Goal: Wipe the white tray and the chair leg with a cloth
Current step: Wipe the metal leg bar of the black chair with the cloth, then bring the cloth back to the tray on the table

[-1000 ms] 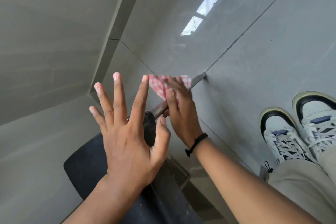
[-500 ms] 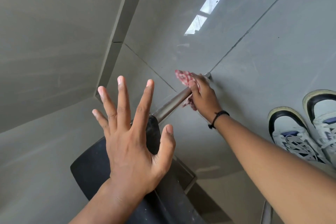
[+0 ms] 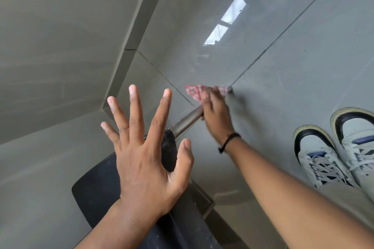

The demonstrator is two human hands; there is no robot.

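Observation:
A metal chair leg [image 3: 187,120] runs from the black chair seat [image 3: 97,194] down to the grey tiled floor. My right hand [image 3: 216,115] grips a red-and-white checked cloth [image 3: 194,91] wrapped around the lower part of the leg, close to its foot. Fingers spread, my left hand [image 3: 145,159] rests flat on the black seat and holds nothing. The white tray is not in view.
Two white and black sneakers [image 3: 336,151] stand on the floor [image 3: 303,66] at the right. A grey wall [image 3: 50,46] with a skirting strip rises at the left. A window reflection shines on the tiles farther away.
My right hand has slid the cloth down the chair leg, from near the seat to near the foot. My left hand has stayed spread on the seat.

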